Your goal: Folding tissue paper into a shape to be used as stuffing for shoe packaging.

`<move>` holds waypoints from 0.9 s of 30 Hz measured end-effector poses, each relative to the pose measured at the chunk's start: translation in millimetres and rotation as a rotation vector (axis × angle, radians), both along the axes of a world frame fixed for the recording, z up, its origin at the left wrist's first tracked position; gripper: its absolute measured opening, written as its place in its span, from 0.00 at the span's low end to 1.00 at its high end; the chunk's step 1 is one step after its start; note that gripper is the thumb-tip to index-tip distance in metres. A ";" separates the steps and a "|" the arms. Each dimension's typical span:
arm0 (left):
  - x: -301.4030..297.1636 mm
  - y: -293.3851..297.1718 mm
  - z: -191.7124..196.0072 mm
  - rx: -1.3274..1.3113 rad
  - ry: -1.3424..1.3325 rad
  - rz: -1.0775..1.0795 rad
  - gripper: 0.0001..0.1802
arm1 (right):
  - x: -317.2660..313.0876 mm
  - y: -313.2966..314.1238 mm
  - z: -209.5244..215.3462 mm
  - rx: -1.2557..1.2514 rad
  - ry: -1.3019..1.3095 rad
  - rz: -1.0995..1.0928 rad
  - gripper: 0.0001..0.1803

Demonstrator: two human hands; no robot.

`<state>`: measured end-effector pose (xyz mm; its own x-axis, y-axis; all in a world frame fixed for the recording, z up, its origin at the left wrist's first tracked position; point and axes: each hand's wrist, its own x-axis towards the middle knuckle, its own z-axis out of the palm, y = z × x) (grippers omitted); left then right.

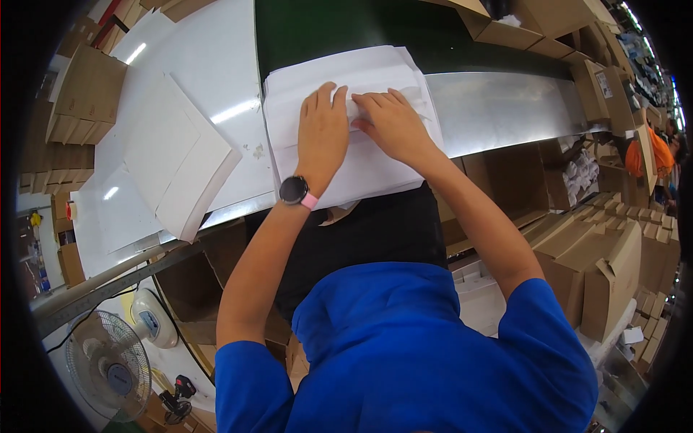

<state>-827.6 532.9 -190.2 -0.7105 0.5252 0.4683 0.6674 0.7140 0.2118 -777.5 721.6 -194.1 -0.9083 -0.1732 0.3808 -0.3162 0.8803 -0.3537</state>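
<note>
As the left hand [323,133] lies palm down on the white paper [368,169], fingers loose and clutching nothing, the right hand [393,126] is right beside it, fingers bent and thumb tucked beneath; whether it pinches a sheet, I cannot tell! That paper sits squarely in front of the person, between the white table [216,58] on the left and the shiny metal strip [512,108] on the right.

white tabletop [209,65]; green surface [325,29] adjoining; fan [115,372], lower left; stacked cartons [556,249], right; strip lights [678,101]
</note>
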 end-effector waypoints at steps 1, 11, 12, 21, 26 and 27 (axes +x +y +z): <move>6.7 1.0 1.6 0.023 -0.078 -0.033 0.24 | -4.2 4.1 -1.4 -0.027 -0.069 -0.008 0.24; -28.3 1.0 -11.6 0.091 -0.227 -0.086 0.21 | -45.0 31.8 34.0 0.151 -0.459 -0.308 0.30; -37.4 1.3 -14.1 0.092 -0.208 -0.145 0.21 | -43.3 33.7 30.2 0.208 -0.281 -0.357 0.30; -13.4 9.9 24.7 0.169 -0.034 -0.085 0.33 | -41.0 -0.8 -30.5 0.340 0.250 -0.266 0.40; 45.8 -16.0 -0.1 0.782 -0.609 0.053 0.33 | -45.5 0.7 1.6 0.046 -0.154 -0.125 0.31; 51.0 -23.5 -8.9 0.960 -0.804 0.182 0.33 | -41.5 -7.1 10.4 0.044 -0.147 -0.110 0.31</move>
<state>-776.6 509.4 -199.1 -0.9968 0.0793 0.0092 0.0184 0.1166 0.9930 -819.0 714.5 -183.7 -0.9679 -0.0837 0.2368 -0.1652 0.9225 -0.3490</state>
